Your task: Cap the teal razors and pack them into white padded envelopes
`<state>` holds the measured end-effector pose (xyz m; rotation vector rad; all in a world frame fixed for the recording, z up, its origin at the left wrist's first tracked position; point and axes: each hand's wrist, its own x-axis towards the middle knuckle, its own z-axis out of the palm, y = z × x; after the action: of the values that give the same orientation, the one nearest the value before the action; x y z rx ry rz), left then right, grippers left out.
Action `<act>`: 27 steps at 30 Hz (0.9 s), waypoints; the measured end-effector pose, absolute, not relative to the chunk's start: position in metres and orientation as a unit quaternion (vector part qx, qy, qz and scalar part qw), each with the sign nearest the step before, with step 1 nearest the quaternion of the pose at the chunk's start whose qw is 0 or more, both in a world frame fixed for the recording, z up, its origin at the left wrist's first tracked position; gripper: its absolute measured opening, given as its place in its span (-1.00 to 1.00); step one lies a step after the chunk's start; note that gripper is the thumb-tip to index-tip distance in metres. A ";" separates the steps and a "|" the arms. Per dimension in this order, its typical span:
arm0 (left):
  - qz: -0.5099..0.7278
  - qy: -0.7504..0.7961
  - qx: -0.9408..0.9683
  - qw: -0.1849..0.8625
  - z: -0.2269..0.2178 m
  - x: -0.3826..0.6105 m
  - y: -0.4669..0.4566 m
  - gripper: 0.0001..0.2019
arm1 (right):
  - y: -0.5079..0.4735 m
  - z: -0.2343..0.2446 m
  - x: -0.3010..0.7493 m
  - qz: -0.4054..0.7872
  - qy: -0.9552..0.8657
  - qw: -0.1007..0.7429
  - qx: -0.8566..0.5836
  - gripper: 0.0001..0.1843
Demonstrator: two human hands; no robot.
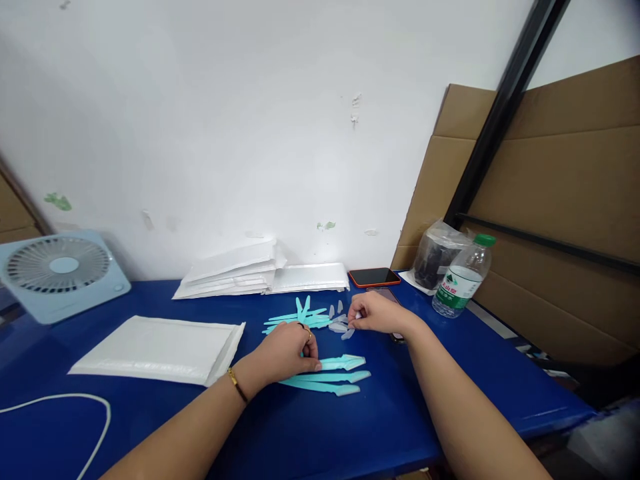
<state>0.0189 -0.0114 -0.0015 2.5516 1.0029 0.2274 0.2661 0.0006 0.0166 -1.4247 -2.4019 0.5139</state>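
My left hand is closed, its fingertips pinching a teal eyebrow razor just above the blue table. Below that hand, two more teal razors lie side by side, with their blade ends pointing right. Behind it is a loose pile of teal razors, some crossing each other. Several small translucent blade caps are scattered to the right of the pile. Over these caps my right hand is closed in a pinch; whatever sits between its fingertips is mostly hidden.
White padded envelopes are stacked against the wall; another padded envelope lies left. A blue fan stands far left, near a white cable. Two phones, one a red-edged phone, and a water bottle are at right.
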 end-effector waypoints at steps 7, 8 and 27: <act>0.086 0.439 0.870 0.208 -0.006 0.011 -0.004 -0.77 | -0.005 0.017 0.255 0.249 -0.864 0.085 -0.429 -0.70; 0.089 0.442 0.868 0.209 -0.006 0.011 -0.003 -0.79 | -0.005 0.015 0.253 0.252 -0.866 0.079 -0.424 -0.70; 0.068 0.464 0.846 0.253 0.003 0.005 -0.001 -0.84 | -0.002 0.007 0.247 0.267 -0.849 0.145 -0.432 -0.77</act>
<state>0.0045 -0.0013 0.0026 2.2998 1.2621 0.1862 0.2473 -0.0017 0.0070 -1.2460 -2.4455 0.7693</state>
